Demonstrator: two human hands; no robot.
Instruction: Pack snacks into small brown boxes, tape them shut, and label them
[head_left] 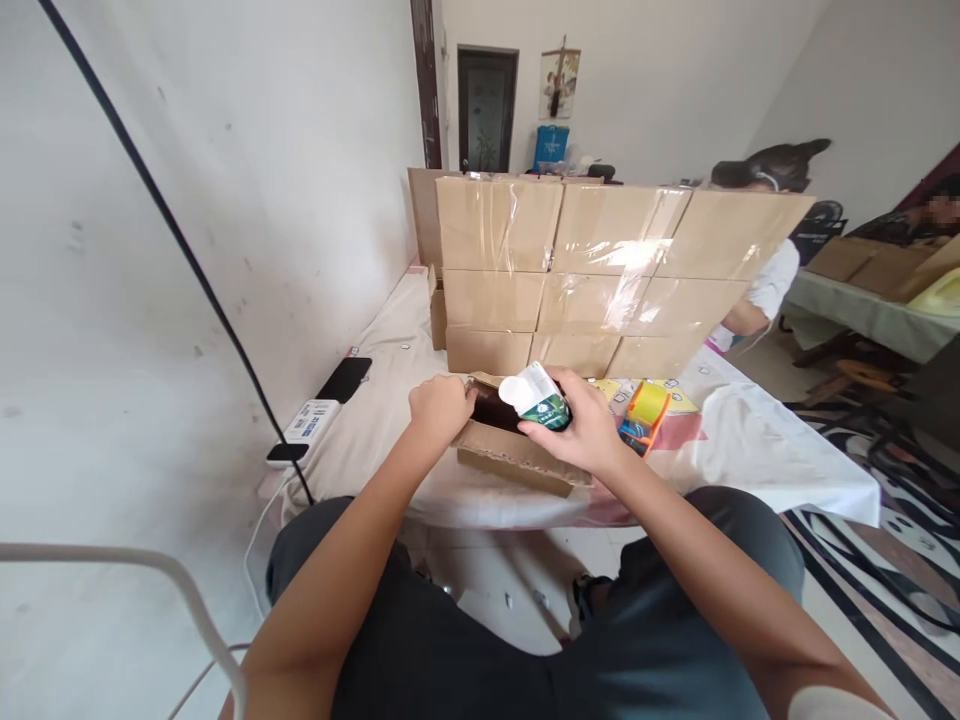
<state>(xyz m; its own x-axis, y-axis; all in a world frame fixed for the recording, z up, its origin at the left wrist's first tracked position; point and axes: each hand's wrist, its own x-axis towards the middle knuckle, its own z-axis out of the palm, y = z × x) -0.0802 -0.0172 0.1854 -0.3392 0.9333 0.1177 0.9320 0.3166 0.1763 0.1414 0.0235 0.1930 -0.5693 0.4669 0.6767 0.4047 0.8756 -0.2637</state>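
Low in front of me on the table sits a small cardboard box (514, 472), its top open and its inside dark. My left hand (441, 410) is closed on the box's left edge, thumb and fingers pinching the cardboard. A small carton (541, 400) with a white round cap and a green printed side is gripped in my right hand (589, 425). The carton is tilted over the box opening, cap toward the left. Just right of that hand lies a yellow and orange roll (646, 408), possibly tape.
A tall panel of taped cardboard (585, 270) stands behind the box. A power strip (311, 420) and a black phone (345, 378) lie at the left near the wall. Beyond the panel on the right a person (772, 270) is partly hidden. The tablecloth (787, 460) hangs over the front edge.
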